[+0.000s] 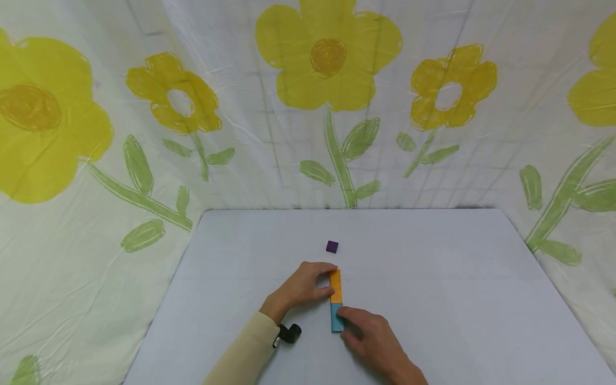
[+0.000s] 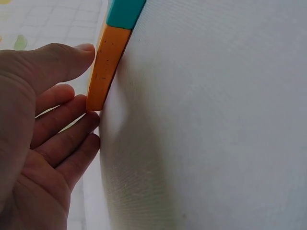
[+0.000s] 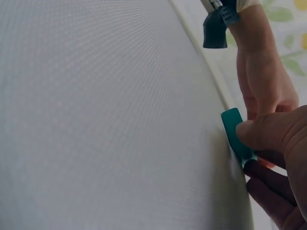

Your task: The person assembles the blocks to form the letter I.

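An orange block (image 1: 336,286) and a teal block (image 1: 337,318) lie end to end in a line on the table. My left hand (image 1: 308,286) holds the orange one, with the thumb (image 2: 72,60) against its side and fingertips at its far end. At the teal block, my right hand (image 1: 372,339) grips with thumb and fingers around the near end; the right wrist view shows the thumb (image 3: 254,134) on its face. A small dark purple block (image 1: 332,246) sits apart, beyond the orange block's far end.
A white-covered table (image 1: 433,267) lies under everything. Behind and beside it hangs a white cloth (image 1: 231,176) printed with yellow flowers. A black wrist camera (image 1: 291,333) sticks out from the left sleeve, close to the table.
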The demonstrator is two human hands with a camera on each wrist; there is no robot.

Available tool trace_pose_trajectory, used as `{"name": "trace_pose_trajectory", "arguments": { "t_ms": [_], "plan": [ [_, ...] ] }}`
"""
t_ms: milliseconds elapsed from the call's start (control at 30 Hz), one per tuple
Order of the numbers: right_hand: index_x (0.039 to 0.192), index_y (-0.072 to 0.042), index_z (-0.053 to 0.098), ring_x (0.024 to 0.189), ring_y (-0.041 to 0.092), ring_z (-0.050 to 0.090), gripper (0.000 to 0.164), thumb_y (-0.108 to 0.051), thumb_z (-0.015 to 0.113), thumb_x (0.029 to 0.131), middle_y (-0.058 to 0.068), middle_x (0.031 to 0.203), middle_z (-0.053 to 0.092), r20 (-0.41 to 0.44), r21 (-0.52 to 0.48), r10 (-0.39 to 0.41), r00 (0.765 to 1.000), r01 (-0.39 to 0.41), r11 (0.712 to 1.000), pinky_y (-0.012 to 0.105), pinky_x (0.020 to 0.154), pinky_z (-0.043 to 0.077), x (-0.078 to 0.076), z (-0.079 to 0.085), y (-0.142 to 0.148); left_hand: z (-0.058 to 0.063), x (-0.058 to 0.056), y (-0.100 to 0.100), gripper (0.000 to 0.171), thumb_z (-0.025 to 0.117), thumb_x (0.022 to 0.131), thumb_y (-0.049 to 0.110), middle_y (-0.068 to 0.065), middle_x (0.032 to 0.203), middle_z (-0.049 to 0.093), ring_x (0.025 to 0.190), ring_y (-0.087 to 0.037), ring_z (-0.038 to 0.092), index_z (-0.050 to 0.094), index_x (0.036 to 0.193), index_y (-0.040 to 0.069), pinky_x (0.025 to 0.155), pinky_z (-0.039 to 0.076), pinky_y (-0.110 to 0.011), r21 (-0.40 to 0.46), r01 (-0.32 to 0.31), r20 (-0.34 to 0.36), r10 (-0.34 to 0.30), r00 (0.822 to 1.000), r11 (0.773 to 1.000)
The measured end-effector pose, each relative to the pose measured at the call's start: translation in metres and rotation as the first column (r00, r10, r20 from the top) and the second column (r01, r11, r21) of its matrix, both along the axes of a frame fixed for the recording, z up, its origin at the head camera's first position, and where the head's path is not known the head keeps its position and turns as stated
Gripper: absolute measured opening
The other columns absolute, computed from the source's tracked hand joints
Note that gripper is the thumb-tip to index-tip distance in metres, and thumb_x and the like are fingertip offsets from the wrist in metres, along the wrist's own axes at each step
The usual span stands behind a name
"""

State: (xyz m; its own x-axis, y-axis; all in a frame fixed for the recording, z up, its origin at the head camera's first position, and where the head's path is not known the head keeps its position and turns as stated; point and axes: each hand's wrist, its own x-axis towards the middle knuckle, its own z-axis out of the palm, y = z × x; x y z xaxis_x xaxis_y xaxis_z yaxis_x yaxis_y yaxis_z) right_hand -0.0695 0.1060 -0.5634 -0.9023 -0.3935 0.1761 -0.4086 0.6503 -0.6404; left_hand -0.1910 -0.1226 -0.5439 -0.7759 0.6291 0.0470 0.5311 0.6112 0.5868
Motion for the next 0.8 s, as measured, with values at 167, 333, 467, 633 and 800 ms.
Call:
{"name": "trace_pose_trajectory", "arguments": {
  "t_ms": [167, 333, 467, 633, 800],
  "plan": [
    [0.136, -0.012, 0.076, 0.118, 0.016, 0.077, 0.045, -0.015, 0.089, 0.092, -0.002, 0.134, 0.079, 0.006, 0.001, -0.010, 1.000, 0.010, 1.000, 0.042, 0.100, 0.066, 0.001, 0.001, 0.001, 0.001, 0.001, 0.000, 0.054, 0.083, 0.099, 0.020, -0.007, 0.148, 0.071, 0.141, -0.024, 0.066, 0.067, 0.148, 0.006, 0.124, 0.049, -0.044, 0.012, -0.003, 0.000, 0.003, 1.000, 1.000],
    [0.133, -0.011, 0.078, 0.115, 0.016, 0.079, 0.045, -0.013, 0.091, 0.090, -0.003, 0.131, 0.080, -0.090, -0.035, -0.007, 0.996, 0.004, 0.999, 0.039, 0.096, 0.067, 0.000, 0.002, 0.003, 0.002, 0.003, -0.002, 0.055, 0.084, 0.099, 0.022, -0.008, 0.149, 0.071, 0.141, -0.025, 0.066, 0.066, 0.148, 0.004, 0.123, 0.050, -0.044, 0.011, -0.012, -0.015, 0.012, 1.000, 1.000],
    [0.131, -0.010, 0.079, 0.115, 0.016, 0.079, 0.047, -0.011, 0.093, 0.086, -0.004, 0.129, 0.081, -0.163, -0.063, -0.016, 0.987, 0.006, 0.998, 0.039, 0.095, 0.067, -0.003, 0.006, 0.007, 0.004, 0.006, -0.004, 0.060, 0.084, 0.099, 0.026, -0.010, 0.151, 0.070, 0.142, -0.026, 0.065, 0.065, 0.150, 0.003, 0.122, 0.051, -0.044, 0.012, -0.027, -0.044, 0.027, 0.999, 1.000],
    [0.135, -0.014, 0.078, 0.121, 0.014, 0.077, 0.051, -0.015, 0.094, 0.087, -0.009, 0.132, 0.079, -0.123, -0.093, -0.063, 0.990, 0.052, 0.994, 0.039, 0.099, 0.066, -0.013, 0.018, 0.014, 0.012, 0.014, -0.009, 0.070, 0.084, 0.098, 0.036, -0.007, 0.157, 0.065, 0.146, -0.026, 0.062, 0.060, 0.156, 0.005, 0.122, 0.051, -0.047, 0.015, -0.056, -0.057, 0.056, 0.997, 0.998],
    [0.136, -0.016, 0.078, 0.122, 0.016, 0.077, 0.050, -0.017, 0.094, 0.088, -0.007, 0.133, 0.079, -0.183, -0.128, -0.089, 0.979, 0.066, 0.990, 0.041, 0.099, 0.066, -0.030, 0.032, 0.025, 0.024, 0.027, -0.013, 0.076, 0.085, 0.098, 0.039, -0.005, 0.163, 0.059, 0.151, -0.026, 0.058, 0.054, 0.161, 0.008, 0.123, 0.050, -0.048, 0.066, -0.062, -0.019, 0.064, 0.998, 0.996]
  ]
}}
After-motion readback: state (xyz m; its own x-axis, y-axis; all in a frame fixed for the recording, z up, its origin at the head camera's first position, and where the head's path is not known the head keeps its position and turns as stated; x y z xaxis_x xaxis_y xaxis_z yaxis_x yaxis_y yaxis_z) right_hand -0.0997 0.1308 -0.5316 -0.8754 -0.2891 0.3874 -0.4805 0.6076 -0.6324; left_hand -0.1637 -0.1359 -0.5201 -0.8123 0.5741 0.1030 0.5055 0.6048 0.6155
